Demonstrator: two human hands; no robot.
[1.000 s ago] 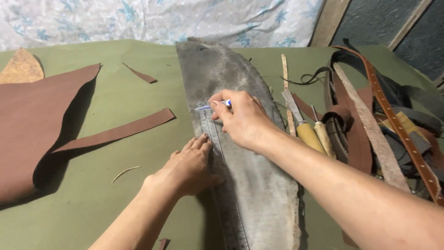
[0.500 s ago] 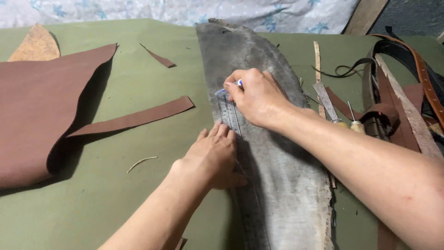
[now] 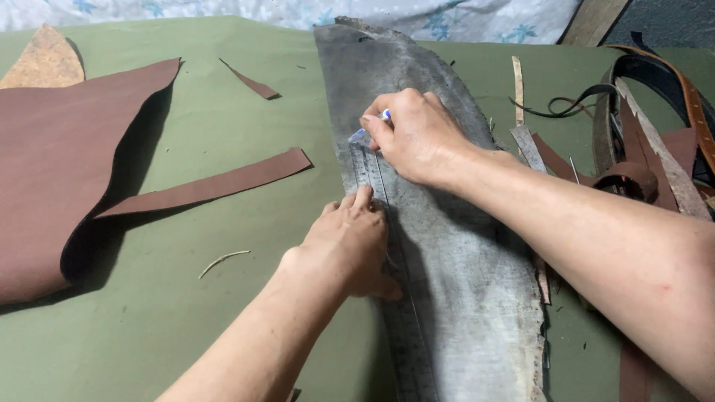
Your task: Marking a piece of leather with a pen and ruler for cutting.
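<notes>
Long grey leather piece point(image 3: 447, 246) laid flat on green table cover point(image 3: 223, 313), running from far centre to near edge, slightly right of middle. Metal ruler point(image 3: 387, 246) lying lengthwise on its left part. Left hand point(image 3: 350, 246) pressed palm-down on the ruler, fingers together and pointing away, pinning ruler and hide. Right hand point(image 3: 413, 134) curled around a pen point(image 3: 369, 126) with clear barrel and blue end, tip at the ruler's far end, thumb and forefinger pinching it. Grey hide judged thick but limp: likely to drape and sag if lifted, fairly heavy for its size, matte and not slippery, right edge ragged and flaky. Best taken by a long edge with both hands or rolled; ruler stiff and thin, likely to skate unless held down. Left: large brown leather sheet point(image 3: 52, 171), near edge curling up, with a cut strip point(image 3: 216, 182) trailing toward centre; tan cork-like scrap point(image 3: 45, 63) far left; small brown offcut point(image 3: 253, 83) farther back; pale sliver point(image 3: 222, 260) near the left forearm. Right: heap of belts and straps point(image 3: 648, 112), brown and black, plus a pale narrow strip point(image 3: 517, 78). No packages, labels or signs in sight; patterned white-and-blue cloth point(image 3: 447, 15) along far edge.
</notes>
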